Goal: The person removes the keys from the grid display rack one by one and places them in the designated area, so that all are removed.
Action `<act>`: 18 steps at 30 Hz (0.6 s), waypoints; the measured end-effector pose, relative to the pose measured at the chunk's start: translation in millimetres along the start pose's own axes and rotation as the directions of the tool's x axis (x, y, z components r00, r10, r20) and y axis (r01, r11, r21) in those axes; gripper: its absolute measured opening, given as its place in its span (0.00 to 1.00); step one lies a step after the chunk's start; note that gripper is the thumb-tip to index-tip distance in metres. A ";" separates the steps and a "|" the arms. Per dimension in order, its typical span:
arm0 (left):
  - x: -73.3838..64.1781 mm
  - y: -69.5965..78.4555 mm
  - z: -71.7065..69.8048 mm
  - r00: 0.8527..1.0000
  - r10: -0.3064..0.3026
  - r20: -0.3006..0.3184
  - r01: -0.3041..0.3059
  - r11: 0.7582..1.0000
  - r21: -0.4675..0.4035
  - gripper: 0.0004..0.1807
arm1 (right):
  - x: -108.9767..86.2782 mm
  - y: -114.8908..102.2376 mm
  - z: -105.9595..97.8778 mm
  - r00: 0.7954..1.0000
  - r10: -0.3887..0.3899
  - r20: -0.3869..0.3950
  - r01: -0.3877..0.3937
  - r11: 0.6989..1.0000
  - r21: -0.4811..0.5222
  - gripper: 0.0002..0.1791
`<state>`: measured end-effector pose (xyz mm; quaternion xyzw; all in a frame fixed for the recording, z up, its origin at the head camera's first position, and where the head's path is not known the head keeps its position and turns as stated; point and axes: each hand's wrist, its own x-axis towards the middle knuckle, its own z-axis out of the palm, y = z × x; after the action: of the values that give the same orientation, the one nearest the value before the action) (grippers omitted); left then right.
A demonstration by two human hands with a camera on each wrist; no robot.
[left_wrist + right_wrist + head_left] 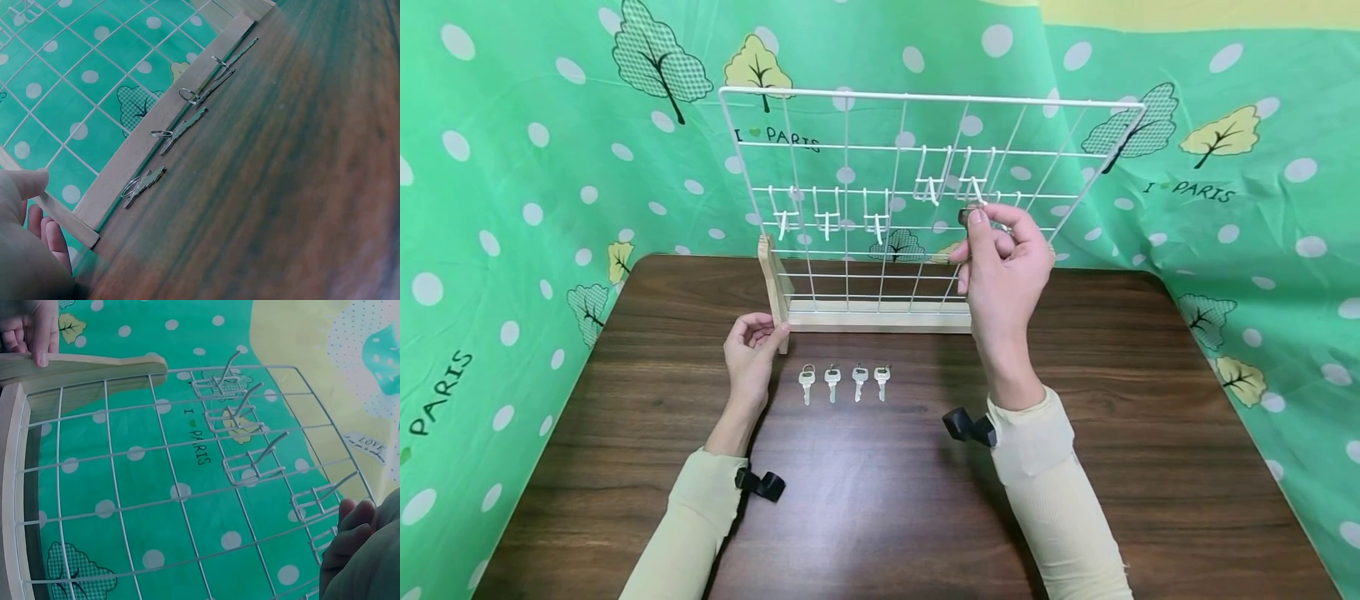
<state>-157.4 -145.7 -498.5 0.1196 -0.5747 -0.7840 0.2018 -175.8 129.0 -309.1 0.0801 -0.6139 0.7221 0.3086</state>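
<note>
The left hand (749, 360) is clamped round a pale wooden side leg (775, 287); just right of that grip, four small silver metal keys (859, 375) with rings lie in a row; farther right, the right hand (1011, 262) pinches a small dark thing (965, 217), too hidden to name; just above that pinch, a white wire hook (973, 182) hangs on the white wire grid (925, 97).

The keys (832, 377) are shiny metal, the grid (932, 97) smooth wire. The stand (880, 322) is matt wood, the table (865, 492) glossy woodgrain.
</note>
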 end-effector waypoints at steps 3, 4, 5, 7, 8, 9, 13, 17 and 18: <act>0.1 -0.7 -0.3 1.000 0.000 -0.001 0.000 1.000 0.001 0.15 | -0.5 -0.9 -0.1 1.000 -0.019 -0.004 0.019 1.000 0.010 0.05; 0.2 -0.9 -0.4 1.000 0.000 0.000 0.000 1.000 -0.001 0.15 | -0.7 -1.2 -0.2 1.000 -0.023 -0.008 0.023 1.000 0.017 0.06; 0.2 -1.0 -0.5 1.000 0.000 0.001 0.000 1.000 -0.003 0.15 | -0.7 -1.6 -0.3 1.000 -0.028 -0.009 0.028 0.999 0.017 0.06; 0.5 -1.4 -0.8 1.000 0.000 0.003 0.000 1.000 -0.005 0.15 | -0.7 -1.9 -0.4 0.999 -0.034 -0.017 0.035 0.999 0.026 0.06; 0.6 -1.5 -0.8 1.000 0.000 0.004 0.000 1.000 -0.006 0.15 | -0.8 -2.0 -0.4 0.999 -0.034 -0.022 0.035 0.999 0.028 0.06; 0.7 -1.5 -0.8 1.000 0.000 0.004 0.000 1.000 -0.007 0.15 | -0.8 -2.2 -0.5 0.999 -0.034 -0.025 0.035 0.999 0.029 0.06; 0.8 -1.7 -0.8 1.000 0.001 0.001 -0.001 1.000 -0.001 0.15 | -1.5 -3.8 -0.4 0.999 -0.031 -0.039 0.032 0.999 0.034 0.06; 0.9 -1.4 -0.6 1.000 -0.001 0.001 0.001 1.000 0.001 0.15 | -2.9 -6.7 -0.5 0.998 -0.039 -0.054 0.041 0.998 0.038 0.05; 0.9 -1.2 -0.6 1.000 0.000 0.001 0.000 1.000 0.001 0.15 | -3.3 -7.2 -0.6 0.998 -0.041 -0.057 0.043 0.998 0.037 0.05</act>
<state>-158.1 -146.2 -499.7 0.1194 -0.5752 -0.7837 0.2015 -169.1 128.8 -304.9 0.0787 -0.5894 0.7288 0.3393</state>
